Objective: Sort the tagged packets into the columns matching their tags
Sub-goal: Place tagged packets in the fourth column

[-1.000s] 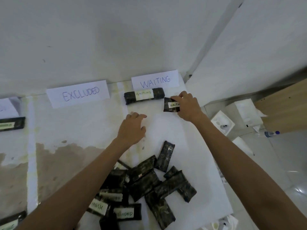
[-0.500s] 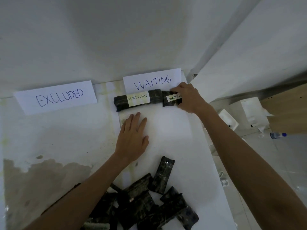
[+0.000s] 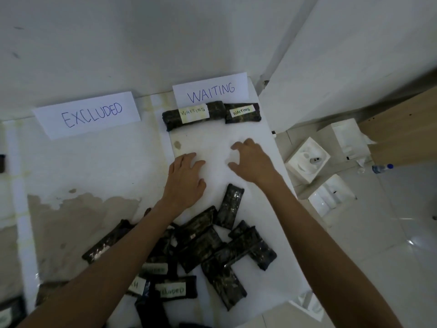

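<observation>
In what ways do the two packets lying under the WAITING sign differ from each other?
The left packet is longer; the right packet is shorter. The left packet's tag is larger with faint writing; the right packet's tag is smaller with dark writing. Both are dark, tagged WAITING, and lie in one row below the WAITING sign.

In the upper centre of the frame, a longer packet and a shorter packet, both dark with pale tags reading WAITING, lie end to end and touching, just below the white WAITING sign. The EXCLUDED sign lies at upper left. At lower centre a heap of dark packets lies criss-crossed. At its lower edge, one tagged packet shows "cluded".
</observation>
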{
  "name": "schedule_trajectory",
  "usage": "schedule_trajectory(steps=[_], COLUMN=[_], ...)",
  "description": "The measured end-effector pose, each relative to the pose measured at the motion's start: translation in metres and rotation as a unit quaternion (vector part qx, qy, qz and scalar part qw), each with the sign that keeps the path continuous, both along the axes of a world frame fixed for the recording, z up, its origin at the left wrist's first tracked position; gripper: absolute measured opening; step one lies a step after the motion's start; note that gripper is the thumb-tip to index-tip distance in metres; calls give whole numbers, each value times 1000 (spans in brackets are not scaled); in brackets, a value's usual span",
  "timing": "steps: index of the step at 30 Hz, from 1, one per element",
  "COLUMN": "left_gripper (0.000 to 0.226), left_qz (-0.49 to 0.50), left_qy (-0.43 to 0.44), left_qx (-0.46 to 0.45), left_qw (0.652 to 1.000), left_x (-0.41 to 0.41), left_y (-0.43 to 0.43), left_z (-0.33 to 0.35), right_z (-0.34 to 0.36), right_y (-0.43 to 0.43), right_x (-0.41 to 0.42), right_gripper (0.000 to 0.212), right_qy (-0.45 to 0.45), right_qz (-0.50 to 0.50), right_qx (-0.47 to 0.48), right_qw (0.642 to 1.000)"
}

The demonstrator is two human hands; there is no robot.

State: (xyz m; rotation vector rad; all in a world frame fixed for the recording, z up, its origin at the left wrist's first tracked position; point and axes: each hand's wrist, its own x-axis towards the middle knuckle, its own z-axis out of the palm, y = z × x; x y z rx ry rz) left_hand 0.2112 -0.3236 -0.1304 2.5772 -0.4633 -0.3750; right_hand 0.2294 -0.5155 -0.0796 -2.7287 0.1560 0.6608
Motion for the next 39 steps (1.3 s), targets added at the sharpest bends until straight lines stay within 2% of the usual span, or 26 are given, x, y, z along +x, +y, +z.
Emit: schedule_trajectory(steps=[5,7,9,12,14,15,18,19,21,24,27,31,35,37,39], left_gripper=[50,49,47,43,37,34,29,26,22,18,17,15,21,26,25], left_qz=[20,18,19,34,55,70,106,110,123,162,193,222,193,183,179], left_qy=[28,20,20,31,59,90,198,218,235,251,263,292,307,307,308], left_qx=[-1,-6,-14,-57,-112,-148,-223,-238,-258,-278,-297,-311,-308,-308,-297], left_qw=[999,1000,1000,997,990,982,948,940,929,913,897,877,879,881,886], left_x=[-33,-44,-53,-65,-72,-74,-79,-80,-82,-82,-80,-75,-72,-70,-68], left_y=[14,18,21,24,23,22,16,14,13,14,16,21,24,22,18], left_z=[2,3,5,8,12,17,30,34,36,35,36,39,43,45,45], right_z=[-7,-9,-11,-8,-3,0,9,12,14,14,13,11,16,17,17], right_y=[43,54,59,56,48,45,41,41,43,44,45,45,45,49,55], right_x=[-55,-68,-78,-84,-84,-84,-89,-91,-95,-100,-101,-99,-93,-92,-93], right_gripper=[76,69,52,42,40,39,40,41,41,41,41,41,43,43,46], right_qy=[96,82,57,5,-30,-32,5,6,4,3,-6,-30,-28,-33,-38], right_qz=[-109,-133,-137,-171,-244,-287,-399,-412,-423,-429,-422,-377,-233,-187,-181], right_qx=[-59,-65,-51,57,191,265,459,488,519,539,527,466,403,384,368], right_qw=[988,986,988,984,950,920,794,769,743,725,737,800,885,904,911])
